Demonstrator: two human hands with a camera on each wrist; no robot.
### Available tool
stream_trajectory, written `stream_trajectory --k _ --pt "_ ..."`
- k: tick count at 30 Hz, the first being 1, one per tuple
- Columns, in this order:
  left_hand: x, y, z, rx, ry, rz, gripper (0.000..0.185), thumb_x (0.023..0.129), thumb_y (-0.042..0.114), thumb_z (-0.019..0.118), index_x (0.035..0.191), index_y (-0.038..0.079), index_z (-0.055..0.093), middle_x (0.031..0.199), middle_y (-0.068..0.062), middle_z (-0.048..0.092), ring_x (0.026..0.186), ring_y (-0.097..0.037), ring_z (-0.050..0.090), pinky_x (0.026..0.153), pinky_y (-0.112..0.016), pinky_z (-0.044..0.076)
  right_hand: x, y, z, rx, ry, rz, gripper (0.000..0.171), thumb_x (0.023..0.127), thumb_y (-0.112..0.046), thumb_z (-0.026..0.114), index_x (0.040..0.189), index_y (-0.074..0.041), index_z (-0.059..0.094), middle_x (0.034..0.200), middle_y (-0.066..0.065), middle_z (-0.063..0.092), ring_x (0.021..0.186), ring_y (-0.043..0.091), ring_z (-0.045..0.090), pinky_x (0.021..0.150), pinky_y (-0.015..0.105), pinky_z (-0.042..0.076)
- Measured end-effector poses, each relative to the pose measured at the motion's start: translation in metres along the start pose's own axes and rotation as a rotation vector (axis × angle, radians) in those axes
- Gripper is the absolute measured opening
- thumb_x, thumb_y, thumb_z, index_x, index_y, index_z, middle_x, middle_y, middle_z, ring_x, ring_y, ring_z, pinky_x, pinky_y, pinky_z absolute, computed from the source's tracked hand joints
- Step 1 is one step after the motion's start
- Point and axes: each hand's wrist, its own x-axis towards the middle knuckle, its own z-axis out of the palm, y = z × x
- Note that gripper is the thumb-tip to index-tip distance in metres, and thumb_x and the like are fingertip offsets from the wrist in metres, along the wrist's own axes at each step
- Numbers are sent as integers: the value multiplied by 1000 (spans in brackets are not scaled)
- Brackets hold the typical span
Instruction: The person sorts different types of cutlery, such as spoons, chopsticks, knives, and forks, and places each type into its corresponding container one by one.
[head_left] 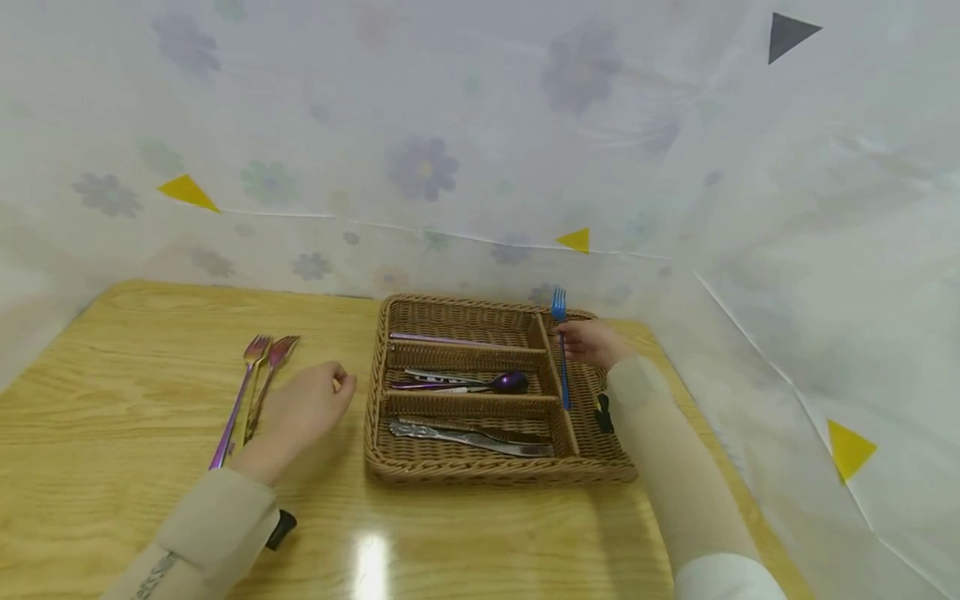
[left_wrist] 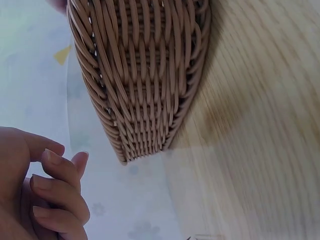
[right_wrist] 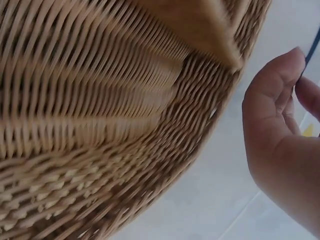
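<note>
My right hand (head_left: 592, 343) is pinching the blue fork (head_left: 560, 348) partway down its handle, tines pointing up and away from me, right over the narrow right-hand compartment of the wicker cutlery tray (head_left: 420, 469). From the right wrist view you can just see the thin dark handle between my thumb and fingertips, with the tray's woven wall close by on the left. My left hand (head_left: 303, 410) is holding nothing, fingers loosely curled, resting on the wooden bench (head_left: 112, 367) just left of the tray. Two pinkish-purple forks (head_left: 255, 387) lie side by side on the bench just left of that hand. In the tray's left compartments: a pale handled piece in the far slot, a purple spoon (head_left: 501, 382) with other bits in the middle, and silver cutlery (head_left: 465, 436) in the near one.
</note>
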Motion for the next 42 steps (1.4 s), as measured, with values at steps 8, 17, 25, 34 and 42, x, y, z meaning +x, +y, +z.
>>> stream_trajectory --k 8,17,25,34,42 --pt "-5 -15 -7 8 7 -20 36 97 25 41 108 -4 60 51 0 48 41 -9 34 37 -19 24 7 14 -16 -154 -8 7 26 100 -13 37 120 1 48 73 -8 59 62 4 51 67 22 47" --pt "-5 -18 -13 15 34 -9 34 97 24 42 105 -4 60 47 1 43 39 -9 32 37 -19 23 19 44 -13 -337 5 48 43 98 -13 45 134 9 39 114 26 55 99 30 58 87 36 51" --pt "-3 -40 -26 55 6 -75 32 97 24 40 94 -2 59 50 1 43 43 -10 35 39 -20 27 27 57 3 -522 37 40 34 96 -13 50 121 9 54 105 20 63 85 23 64 77 36 55" --pt "0 -86 -47 83 -185 -250 31 90 21 43 64 6 48 54 2 42 50 -11 38 47 -25 33 27 60 -4 -771 36 -20 26 96 -9 48 99 10 65 85 17 68 68 18 65 67 36 56" --pt "0 -104 -46 126 -189 -352 27 86 25 46 65 8 52 74 -12 59 70 -25 54 60 -43 42 18 45 -9 -639 65 -24 32 94 -10 50 114 14 57 99 25 66 75 22 68 71 37 57"
